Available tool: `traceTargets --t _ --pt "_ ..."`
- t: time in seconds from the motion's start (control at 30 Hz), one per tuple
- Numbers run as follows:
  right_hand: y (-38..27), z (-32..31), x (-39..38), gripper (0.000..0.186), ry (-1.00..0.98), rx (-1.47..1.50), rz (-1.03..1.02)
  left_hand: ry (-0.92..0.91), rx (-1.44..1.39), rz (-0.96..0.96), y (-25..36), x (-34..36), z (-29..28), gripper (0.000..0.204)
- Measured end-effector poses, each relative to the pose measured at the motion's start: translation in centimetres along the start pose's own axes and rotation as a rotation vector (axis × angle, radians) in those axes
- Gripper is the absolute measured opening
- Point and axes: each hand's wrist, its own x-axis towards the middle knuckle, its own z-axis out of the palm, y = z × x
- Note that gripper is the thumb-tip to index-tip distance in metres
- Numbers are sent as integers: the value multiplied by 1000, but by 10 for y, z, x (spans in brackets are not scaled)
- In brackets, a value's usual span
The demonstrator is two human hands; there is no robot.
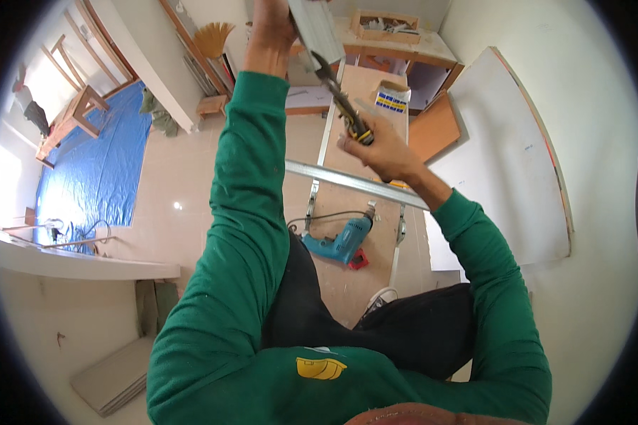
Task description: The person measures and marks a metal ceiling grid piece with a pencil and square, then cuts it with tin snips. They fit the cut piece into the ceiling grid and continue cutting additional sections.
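Observation:
At the top of the head view, my left hand (273,27) is raised and gripping a silvery metal channel (319,34); its fingers are partly cut off by the frame's edge. My right hand (388,147) is closed around the yellow-and-black handles of a pair of tin snips (339,93). The dark jaws of the snips reach the lower end of the channel. Whether they bite into the metal I cannot tell. Below my right hand, a second metal channel (347,178) lies crosswise over the board (368,283) in front of me.
On the board rest a teal corded drill (344,239), a small red tool (359,260) and a white-blue-yellow box (392,97). A white panel (500,163) leans at the right. Farther off are a wooden cabinet (432,46), a broom (213,39) and a blue tarp (106,152) under a wooden bench (74,124).

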Motion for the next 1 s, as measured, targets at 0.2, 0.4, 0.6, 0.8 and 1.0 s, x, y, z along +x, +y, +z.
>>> traceTargets --t 0.2,0.4,0.6,0.8,1.0 --pt "3 -1 -1 30 -48 32 41 -64 -43 -37 -6 9 -7 85" --pt "6 -28 5 30 -168 -53 73 -65 103 -125 -14 -5 0 88" --pt "5 -34 5 32 -257 120 189 -12 140 -125 -15 -4 0 95" --pt "10 -34 3 32 -340 322 218 5 81 -219 -22 2 -18 83" --pt "14 -25 0 30 -241 297 128 -59 144 -233 -20 0 -5 78"
